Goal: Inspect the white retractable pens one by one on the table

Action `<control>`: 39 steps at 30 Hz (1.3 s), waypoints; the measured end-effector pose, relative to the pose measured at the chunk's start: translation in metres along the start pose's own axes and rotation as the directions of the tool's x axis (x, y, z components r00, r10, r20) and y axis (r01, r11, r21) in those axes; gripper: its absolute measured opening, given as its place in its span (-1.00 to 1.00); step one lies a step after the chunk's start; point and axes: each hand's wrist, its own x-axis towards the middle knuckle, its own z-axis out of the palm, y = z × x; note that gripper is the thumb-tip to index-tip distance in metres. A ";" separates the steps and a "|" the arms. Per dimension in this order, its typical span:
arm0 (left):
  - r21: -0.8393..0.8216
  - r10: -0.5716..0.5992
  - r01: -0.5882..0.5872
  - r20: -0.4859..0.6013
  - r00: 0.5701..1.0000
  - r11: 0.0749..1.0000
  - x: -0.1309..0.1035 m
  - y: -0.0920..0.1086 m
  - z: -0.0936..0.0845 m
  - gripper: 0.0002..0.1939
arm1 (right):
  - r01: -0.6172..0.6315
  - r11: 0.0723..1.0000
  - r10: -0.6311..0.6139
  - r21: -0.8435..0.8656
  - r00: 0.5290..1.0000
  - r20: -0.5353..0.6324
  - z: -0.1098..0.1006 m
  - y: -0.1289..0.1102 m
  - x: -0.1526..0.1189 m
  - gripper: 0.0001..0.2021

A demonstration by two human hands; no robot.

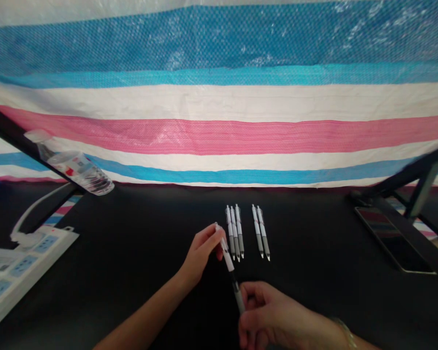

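Note:
A white-and-grey click pen is held between my two hands, slanting down to the right. Its white upper barrel (228, 258) is pinched near the clicker end by my left hand (199, 253). My right hand (272, 313) grips the grey lower section (240, 300). Between the two sections a dark, thin stretch (234, 278) shows, like an exposed refill. Just beyond my hands, three similar pens (235, 231) lie side by side, tips toward me. To their right lie two more pens (260, 232), set the same way. My right fingers hide the pen's tip.
A white power strip (32, 272) with a plugged-in cable lies at left. Near it a plastic bottle (82, 170) leans behind a dark bar. At right a phone (394, 240) lies by a black stand leg (419, 184). Striped sheeting (219, 136) hangs behind the black table (149, 218).

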 end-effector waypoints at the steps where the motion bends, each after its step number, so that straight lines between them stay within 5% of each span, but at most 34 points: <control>1: 0.022 -0.011 0.010 0.039 0.999 1.000 -0.002 0.000 0.003 -0.64 | 0.012 1.000 -0.012 0.007 1.000 -0.002 0.000 -0.001 0.000 -0.56; 4: 0.075 -0.024 0.016 0.105 0.994 0.997 -0.006 0.002 0.009 -0.62 | 0.037 0.999 -0.037 0.011 0.999 -0.007 0.002 -0.001 0.000 -0.58; 23: 0.069 0.021 -0.028 0.103 0.994 0.997 -0.004 -0.003 0.006 -0.60 | 0.109 0.993 -0.105 0.044 0.990 -0.089 0.002 0.001 0.000 -0.48; 31: -0.099 -0.010 0.020 0.101 0.995 0.995 -0.004 -0.007 0.007 -0.64 | 0.148 0.981 -0.155 0.128 0.987 0.047 0.000 0.002 0.001 -0.54; 39: -0.047 0.016 -0.015 0.009 1.000 0.999 -0.004 -0.005 0.004 -0.66 | 0.124 0.992 -0.123 -0.031 0.992 0.040 -0.001 -0.005 -0.003 -0.49</control>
